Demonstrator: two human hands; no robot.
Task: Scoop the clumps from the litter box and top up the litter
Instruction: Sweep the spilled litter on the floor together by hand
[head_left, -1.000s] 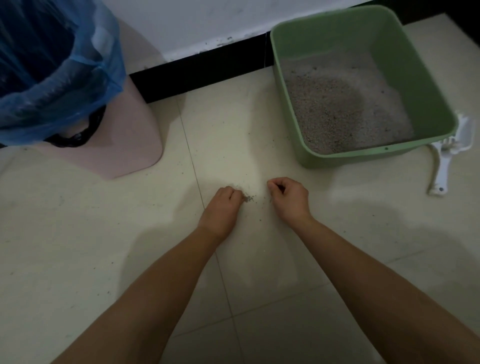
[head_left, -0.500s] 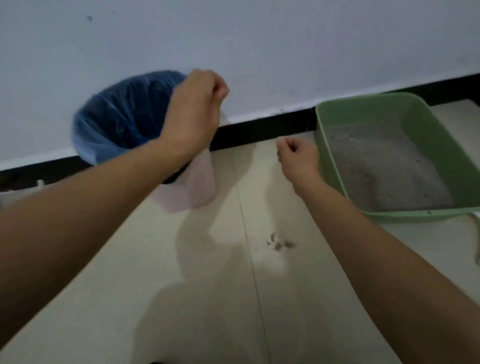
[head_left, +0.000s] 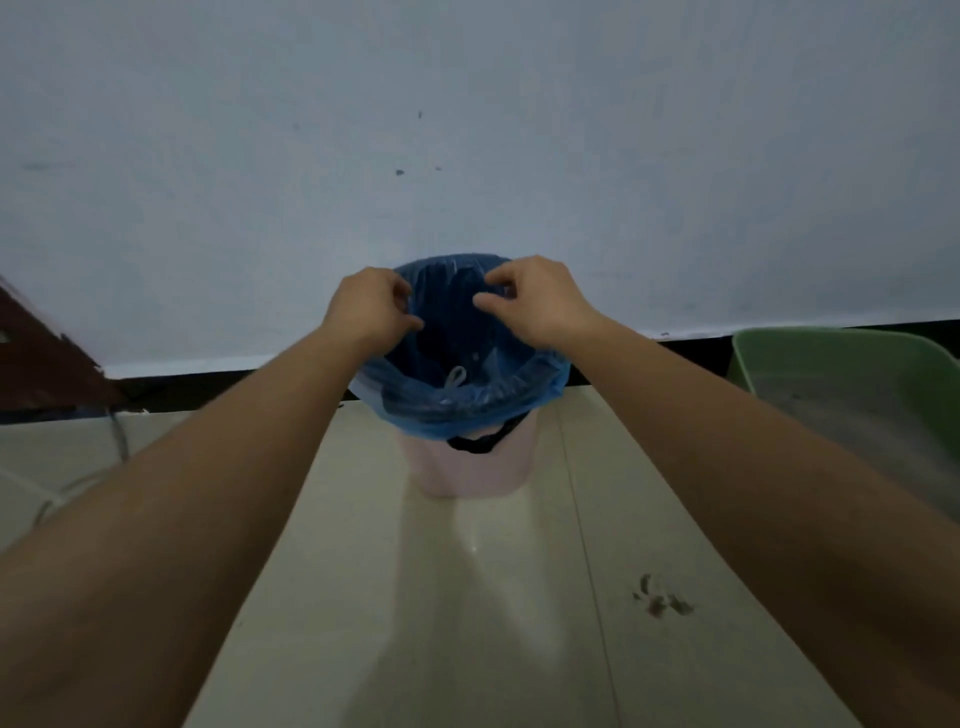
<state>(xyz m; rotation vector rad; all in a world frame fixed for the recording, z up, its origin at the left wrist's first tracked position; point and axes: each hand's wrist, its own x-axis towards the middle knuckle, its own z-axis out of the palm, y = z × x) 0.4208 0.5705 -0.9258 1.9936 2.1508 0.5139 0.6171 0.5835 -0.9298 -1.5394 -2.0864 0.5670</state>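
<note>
Blue-lined bin (head_left: 470, 470) stands upright, mouth up, under left hand (head_left: 366, 306) and right hand (head_left: 540, 301) (fingers curled, contents unclear).

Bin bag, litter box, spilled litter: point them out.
blue bin bag (head_left: 519, 410): head view, front folded rim.
green litter box (head_left: 841, 356): head view, far inner wall.
spilled litter (head_left: 662, 603): head view, middle of patch.
</note>
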